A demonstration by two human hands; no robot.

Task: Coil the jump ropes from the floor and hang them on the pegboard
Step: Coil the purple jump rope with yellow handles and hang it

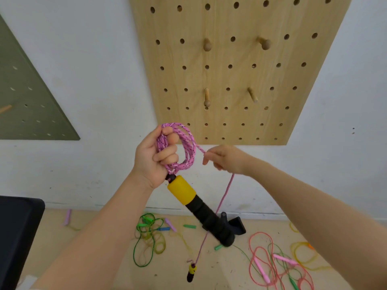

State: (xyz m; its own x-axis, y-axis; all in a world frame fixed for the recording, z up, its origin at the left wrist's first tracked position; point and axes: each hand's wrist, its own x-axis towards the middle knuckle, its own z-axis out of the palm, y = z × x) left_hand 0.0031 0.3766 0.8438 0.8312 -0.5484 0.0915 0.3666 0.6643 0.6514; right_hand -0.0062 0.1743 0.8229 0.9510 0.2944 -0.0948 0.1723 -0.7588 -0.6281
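My left hand (pixel 155 158) grips several loops of a pink speckled jump rope (pixel 186 143) in front of the wall. One yellow and black handle (pixel 194 204) hangs slanting down from that hand. My right hand (pixel 226 159) pinches the rope's free strand just right of the coil. From there the strand drops to the second handle (pixel 191 272), which dangles near the floor. The wooden pegboard (pixel 236 70) is straight above my hands, with four bare pegs, the nearest one (pixel 207 97) over the coil.
Loose ropes lie on the wooden floor: a green one (pixel 144 243) at centre, a red one with pink handles (pixel 270 262) at right, a yellow one (pixel 303 254) far right. A black bracket (pixel 235 225) rests by the wall. A dark object (pixel 16 237) fills the lower left. A green pegboard (pixel 27 101) hangs at left.
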